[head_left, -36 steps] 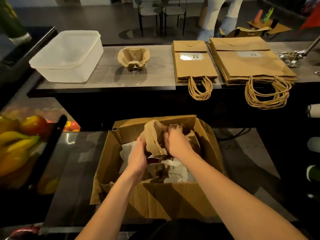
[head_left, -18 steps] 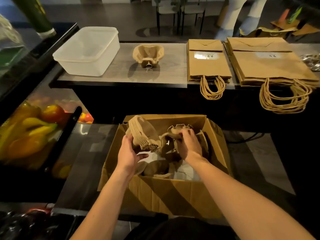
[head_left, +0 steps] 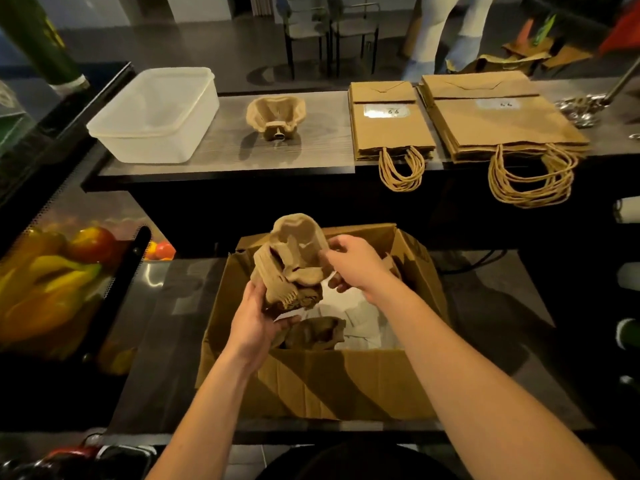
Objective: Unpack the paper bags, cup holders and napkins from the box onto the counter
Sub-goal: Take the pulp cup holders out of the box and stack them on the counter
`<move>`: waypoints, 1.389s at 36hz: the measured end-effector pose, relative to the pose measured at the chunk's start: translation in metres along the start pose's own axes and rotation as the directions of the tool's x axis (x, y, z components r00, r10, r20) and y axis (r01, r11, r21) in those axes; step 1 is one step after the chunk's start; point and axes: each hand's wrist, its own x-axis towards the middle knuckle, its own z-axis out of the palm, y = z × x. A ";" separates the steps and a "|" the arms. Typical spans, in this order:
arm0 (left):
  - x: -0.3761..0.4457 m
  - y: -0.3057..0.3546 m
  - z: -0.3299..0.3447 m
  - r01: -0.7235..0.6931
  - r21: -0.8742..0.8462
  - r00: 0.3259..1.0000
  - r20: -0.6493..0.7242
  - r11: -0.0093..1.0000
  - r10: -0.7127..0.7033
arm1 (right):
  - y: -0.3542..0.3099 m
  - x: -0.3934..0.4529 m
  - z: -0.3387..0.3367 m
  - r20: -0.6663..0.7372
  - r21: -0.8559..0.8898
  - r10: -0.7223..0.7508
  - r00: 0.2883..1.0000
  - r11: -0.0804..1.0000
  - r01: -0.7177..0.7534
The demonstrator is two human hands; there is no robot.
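Observation:
An open cardboard box [head_left: 346,382] sits in front of me. Over its far left corner I hold a stack of brown pulp cup holders [head_left: 291,261]. My left hand [head_left: 258,317] grips the stack from below. My right hand [head_left: 353,265] holds its right edge with curled fingers. Inside the box lie another cup holder [head_left: 317,332] and white napkins [head_left: 360,323]. On the counter [head_left: 221,161] beyond stand one cup holder [head_left: 276,114] and two piles of flat paper bags [head_left: 389,123] [head_left: 498,116], their handles hanging over the edge.
A translucent plastic tub [head_left: 156,112] sits at the counter's left end. Shiny metal items [head_left: 581,109] lie at its right end. A glass case of peppers [head_left: 59,278] stands at my left. A person's legs [head_left: 446,32] and chairs [head_left: 329,29] are beyond the counter.
The cup holder stack has risen out of the box and shifted right. My right hand left the holders inside the box and took the stack's right edge.

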 end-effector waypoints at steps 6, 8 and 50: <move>0.010 0.002 0.004 0.060 -0.126 0.994 0.093 0.990 -0.049 | 0.004 -0.019 0.008 -0.019 -0.473 -0.004 1.000 0.881 -0.006; 0.014 0.000 0.004 0.093 -0.162 0.989 0.130 0.982 -0.072 | 0.002 -0.026 0.012 -0.074 -0.516 -0.029 0.997 0.856 -0.013; 0.025 -0.001 0.054 0.423 -0.069 0.880 0.267 0.903 -0.392 | 0.034 -0.022 -0.042 -0.063 -0.569 -0.256 0.965 0.803 0.176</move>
